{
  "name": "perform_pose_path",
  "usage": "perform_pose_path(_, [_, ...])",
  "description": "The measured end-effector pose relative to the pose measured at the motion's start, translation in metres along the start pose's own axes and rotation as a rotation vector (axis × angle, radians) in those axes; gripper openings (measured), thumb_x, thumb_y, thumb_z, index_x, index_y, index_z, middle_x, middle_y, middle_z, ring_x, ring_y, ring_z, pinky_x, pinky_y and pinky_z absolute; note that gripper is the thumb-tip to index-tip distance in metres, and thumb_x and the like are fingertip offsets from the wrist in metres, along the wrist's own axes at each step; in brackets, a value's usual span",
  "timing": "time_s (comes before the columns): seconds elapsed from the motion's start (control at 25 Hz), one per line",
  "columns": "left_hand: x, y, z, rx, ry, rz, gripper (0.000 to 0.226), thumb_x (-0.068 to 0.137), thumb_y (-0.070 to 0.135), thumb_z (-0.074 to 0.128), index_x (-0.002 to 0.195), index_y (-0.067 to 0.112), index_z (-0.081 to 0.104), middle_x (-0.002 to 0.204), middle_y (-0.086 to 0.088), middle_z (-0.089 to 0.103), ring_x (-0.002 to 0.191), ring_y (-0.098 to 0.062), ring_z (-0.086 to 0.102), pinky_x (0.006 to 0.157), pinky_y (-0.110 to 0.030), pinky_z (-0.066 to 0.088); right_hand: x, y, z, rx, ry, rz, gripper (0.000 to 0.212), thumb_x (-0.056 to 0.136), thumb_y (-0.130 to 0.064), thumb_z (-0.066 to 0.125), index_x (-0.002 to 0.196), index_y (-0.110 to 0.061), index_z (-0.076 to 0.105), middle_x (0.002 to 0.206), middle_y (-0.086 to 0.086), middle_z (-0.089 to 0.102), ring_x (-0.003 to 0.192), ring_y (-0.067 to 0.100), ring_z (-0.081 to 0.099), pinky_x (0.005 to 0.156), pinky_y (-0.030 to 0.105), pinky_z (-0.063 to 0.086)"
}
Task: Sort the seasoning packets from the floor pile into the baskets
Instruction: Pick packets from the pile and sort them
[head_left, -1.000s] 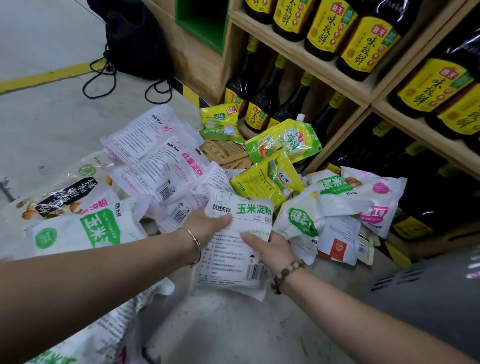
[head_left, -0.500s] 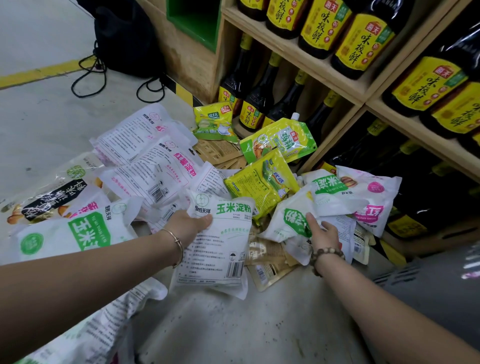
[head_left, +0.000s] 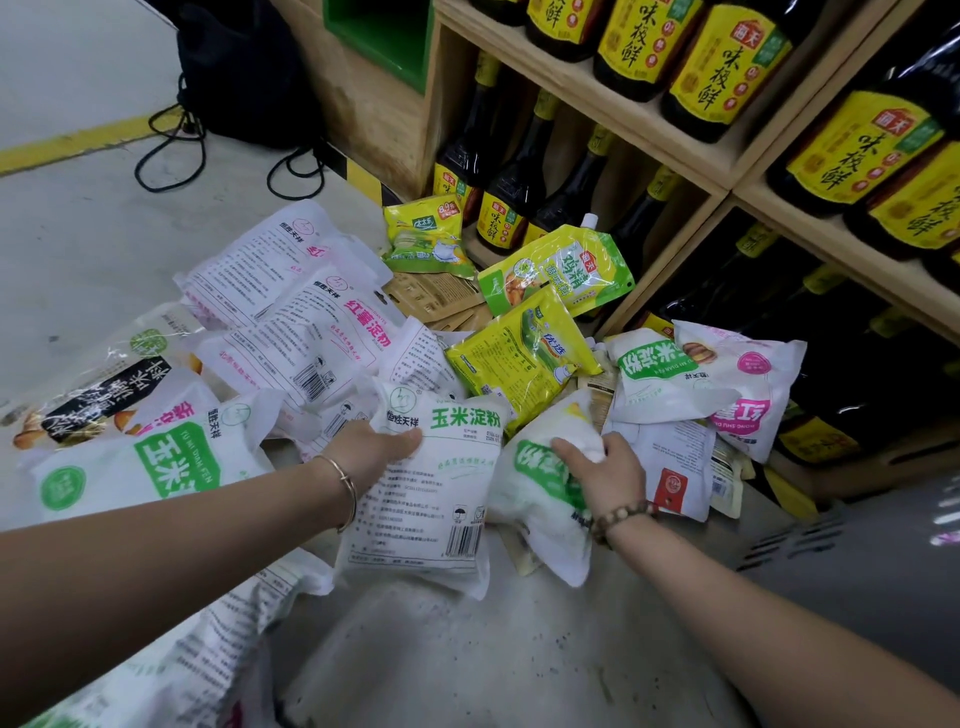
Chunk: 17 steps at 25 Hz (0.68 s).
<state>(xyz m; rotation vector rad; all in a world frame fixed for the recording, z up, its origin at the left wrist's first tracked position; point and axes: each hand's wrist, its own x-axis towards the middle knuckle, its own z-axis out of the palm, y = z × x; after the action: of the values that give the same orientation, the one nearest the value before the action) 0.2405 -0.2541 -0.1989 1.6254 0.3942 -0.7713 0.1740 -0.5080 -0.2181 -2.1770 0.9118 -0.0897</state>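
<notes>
A pile of seasoning packets (head_left: 322, 332) covers the concrete floor in front of a wooden shelf. My left hand (head_left: 374, 452) grips a white corn-starch packet with green lettering (head_left: 436, 499) by its top left edge, its printed back facing me. My right hand (head_left: 608, 467) grips a second white packet with a green label (head_left: 540, 499) just to the right, lifted off the pile. Yellow-green pouches (head_left: 524, 353) lie behind them. No basket is in view.
A wooden shelf (head_left: 623, 109) stocked with dark soy sauce bottles (head_left: 514, 197) stands right behind the pile. A black bag (head_left: 244, 78) with cords sits at the back left near a yellow floor line (head_left: 67, 145). Bare concrete (head_left: 467, 649) lies in front.
My right hand let go of the first white packet, reached right into the pile, and now has pulled a green-labelled white packet up and toward me. My left hand keeps its packet.
</notes>
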Motion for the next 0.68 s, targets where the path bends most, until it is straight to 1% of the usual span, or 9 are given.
perform_pose_path(0.12, [0.002, -0.001, -0.007, -0.004, -0.123, -0.033, 0.017, 0.082, 0.016, 0.069, 0.091, 0.001, 0.066, 0.077, -0.014, 0.073, 0.068, -0.030, 0.070, 0.065, -0.036, 0.057, -0.007, -0.005, 0.008, 0.234, -0.193, 0.038, 0.035, 0.088, -0.044, 0.057, 0.068, -0.016, 0.053, 0.061, 0.000, 0.053, 0.053, 0.013, 0.048, 0.046, 0.018, 0.038])
perform_pose_path(0.16, [0.004, -0.003, -0.008, 0.025, -0.163, -0.049, 0.016, 0.083, 0.015, 0.068, 0.091, 0.001, 0.066, 0.080, -0.015, 0.073, 0.072, -0.031, 0.071, 0.068, -0.038, 0.058, -0.008, -0.006, 0.008, 0.317, -0.297, 0.125, 0.034, 0.090, -0.044, 0.054, 0.072, -0.014, 0.054, 0.064, 0.004, 0.056, 0.052, 0.015, 0.052, 0.046, 0.018, 0.042])
perform_pose_path(0.24, [0.006, -0.009, -0.009, 0.105, -0.217, -0.081, 0.019, 0.084, 0.015, 0.067, 0.097, 0.001, 0.065, 0.090, -0.018, 0.072, 0.085, -0.036, 0.069, 0.083, -0.047, 0.054, -0.008, 0.000, 0.005, 0.266, -0.508, 0.262, 0.029, 0.086, -0.042, 0.060, 0.091, -0.014, 0.059, 0.086, 0.011, 0.065, 0.073, 0.026, 0.066, 0.059, 0.031, 0.055])
perform_pose_path(0.32, [0.009, -0.015, -0.008, 0.143, -0.258, -0.102, 0.016, 0.085, 0.015, 0.066, 0.095, 0.003, 0.066, 0.087, -0.016, 0.073, 0.082, -0.034, 0.069, 0.083, -0.044, 0.054, -0.011, 0.012, 0.006, 0.152, -0.725, 0.316, 0.031, 0.082, -0.039, 0.066, 0.105, -0.019, 0.059, 0.107, 0.014, 0.064, 0.098, 0.032, 0.064, 0.080, 0.043, 0.056])
perform_pose_path(0.36, [0.011, -0.017, -0.008, 0.141, -0.279, -0.111, 0.013, 0.085, 0.014, 0.065, 0.093, 0.003, 0.066, 0.084, -0.014, 0.073, 0.077, -0.031, 0.070, 0.079, -0.041, 0.055, -0.013, 0.018, 0.008, 0.132, -0.798, 0.328, 0.032, 0.082, -0.039, 0.067, 0.107, -0.021, 0.060, 0.111, 0.014, 0.064, 0.100, 0.032, 0.063, 0.087, 0.046, 0.053])
perform_pose_path(0.44, [0.014, -0.020, -0.008, 0.139, -0.337, -0.131, 0.010, 0.084, 0.009, 0.065, 0.093, 0.005, 0.065, 0.083, -0.012, 0.074, 0.074, -0.028, 0.070, 0.074, -0.037, 0.056, -0.016, 0.020, 0.011, 0.132, -0.849, 0.365, 0.040, 0.081, -0.045, 0.063, 0.112, -0.020, 0.059, 0.110, 0.011, 0.064, 0.091, 0.026, 0.063, 0.090, 0.046, 0.052])
perform_pose_path(0.52, [0.017, -0.023, -0.009, 0.174, -0.400, -0.153, 0.015, 0.080, 0.003, 0.067, 0.096, 0.004, 0.067, 0.088, -0.013, 0.073, 0.080, -0.029, 0.070, 0.077, -0.039, 0.056, -0.018, 0.017, 0.010, 0.172, -0.869, 0.468, 0.048, 0.085, -0.055, 0.052, 0.116, -0.019, 0.056, 0.111, 0.011, 0.062, 0.083, 0.023, 0.062, 0.078, 0.037, 0.055])
perform_pose_path(0.6, [0.018, -0.031, -0.010, 0.245, -0.447, -0.186, 0.022, 0.076, 0.001, 0.070, 0.098, 0.004, 0.068, 0.097, -0.016, 0.072, 0.093, -0.033, 0.068, 0.089, -0.044, 0.052, -0.020, 0.017, 0.011, 0.185, -0.856, 0.541, 0.053, 0.087, -0.059, 0.044, 0.116, -0.017, 0.056, 0.117, 0.013, 0.059, 0.091, 0.028, 0.063, 0.076, 0.035, 0.054])
perform_pose_path(0.68, [0.018, -0.045, -0.008, 0.386, -0.461, -0.148, 0.019, 0.075, 0.007, 0.075, 0.093, 0.009, 0.069, 0.096, -0.009, 0.073, 0.094, -0.027, 0.067, 0.090, -0.038, 0.051, -0.029, 0.018, 0.018, 0.207, -0.814, 0.546, 0.051, 0.090, -0.055, 0.045, 0.116, -0.013, 0.056, 0.119, 0.017, 0.059, 0.103, 0.034, 0.060, 0.086, 0.042, 0.053])
